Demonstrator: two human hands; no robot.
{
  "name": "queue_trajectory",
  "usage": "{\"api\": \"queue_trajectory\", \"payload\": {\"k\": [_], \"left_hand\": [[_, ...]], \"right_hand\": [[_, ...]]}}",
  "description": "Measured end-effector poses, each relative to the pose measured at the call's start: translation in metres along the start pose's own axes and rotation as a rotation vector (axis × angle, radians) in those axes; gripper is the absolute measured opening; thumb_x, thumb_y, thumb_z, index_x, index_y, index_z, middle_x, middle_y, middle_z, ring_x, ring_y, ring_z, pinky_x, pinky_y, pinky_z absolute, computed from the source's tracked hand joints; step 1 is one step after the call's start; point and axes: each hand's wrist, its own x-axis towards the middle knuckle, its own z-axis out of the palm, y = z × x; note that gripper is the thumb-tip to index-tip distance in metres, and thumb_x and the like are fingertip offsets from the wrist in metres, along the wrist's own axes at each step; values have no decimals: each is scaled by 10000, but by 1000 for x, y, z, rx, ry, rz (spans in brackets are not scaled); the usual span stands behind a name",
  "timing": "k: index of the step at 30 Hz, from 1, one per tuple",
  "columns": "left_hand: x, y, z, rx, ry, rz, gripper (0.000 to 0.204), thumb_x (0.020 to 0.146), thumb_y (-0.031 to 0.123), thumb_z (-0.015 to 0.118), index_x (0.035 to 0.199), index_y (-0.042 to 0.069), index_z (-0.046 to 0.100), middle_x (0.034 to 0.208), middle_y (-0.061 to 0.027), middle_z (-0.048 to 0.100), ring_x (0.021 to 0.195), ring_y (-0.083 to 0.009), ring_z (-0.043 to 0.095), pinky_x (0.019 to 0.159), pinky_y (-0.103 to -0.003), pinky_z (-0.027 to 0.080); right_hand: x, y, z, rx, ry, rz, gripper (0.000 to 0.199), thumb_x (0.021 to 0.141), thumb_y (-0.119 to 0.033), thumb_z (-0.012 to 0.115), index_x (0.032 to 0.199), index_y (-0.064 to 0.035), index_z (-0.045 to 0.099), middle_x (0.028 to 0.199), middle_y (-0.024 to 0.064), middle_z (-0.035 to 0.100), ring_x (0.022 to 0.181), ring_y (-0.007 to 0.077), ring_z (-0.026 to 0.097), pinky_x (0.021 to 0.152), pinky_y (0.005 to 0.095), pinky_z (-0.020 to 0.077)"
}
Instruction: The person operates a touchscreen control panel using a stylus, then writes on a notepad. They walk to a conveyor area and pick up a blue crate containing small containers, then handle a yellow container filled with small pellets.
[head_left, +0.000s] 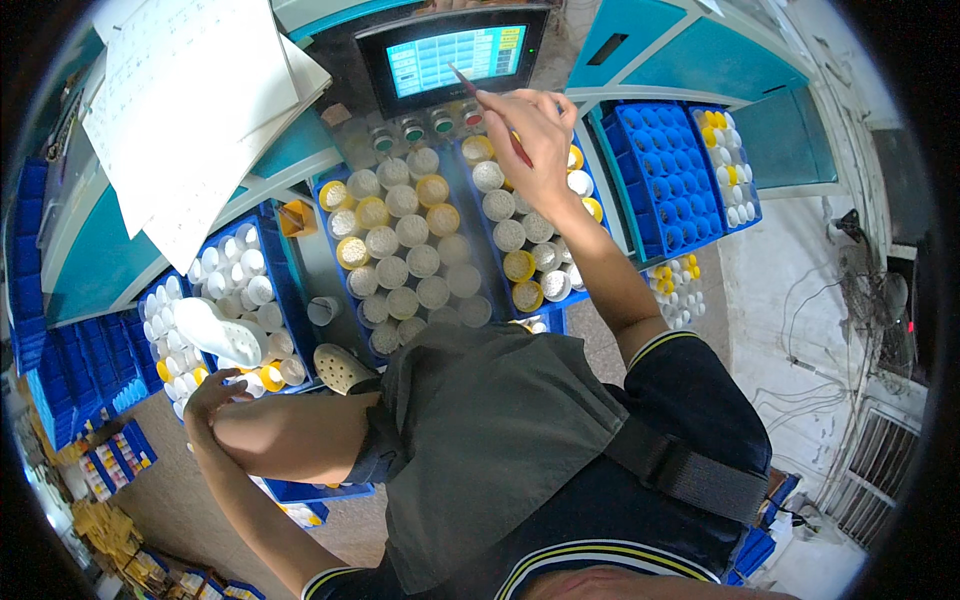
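While held, the pen [521, 151] tapers (red).

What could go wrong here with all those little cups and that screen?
The right hand holds a dark red pointed tool at the lit screen, so a slip might tap the wrong spot. That arm also reaches over open cups, so lowering it might spill some. The stacked papers overhang their support, so they might slide off.

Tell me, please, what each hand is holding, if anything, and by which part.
The right hand holds a slim dark-red tool around its middle, both ends showing. The left hand is by the bent leg, nothing visible in it.
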Motion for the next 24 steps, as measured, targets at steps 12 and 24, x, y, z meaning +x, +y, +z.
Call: {"api": "queue_trajectory", "payload": {"k": [12,24], "left_hand": [[9,-8,-4,-45,21,-19,670,955,159,718,1534,6,416,1109,-257,740,947,-310,751,801,-413,625],[1,0,2,-68,72,-48,657,980,191,710,1537,6,416,1109,-258,740,910,-313,755,745,-410,627]], "right_hand": [[-1,-1,-1,-14,-20,15,211,861,-119,762,1071,-96,776,892,42,732,931,209,650,945,421,352],[-15,-3,-5,-17,-85,52,202,889,-141,738,1084,-95,764,885,36,719,921,203,641,957,422,345]]}}
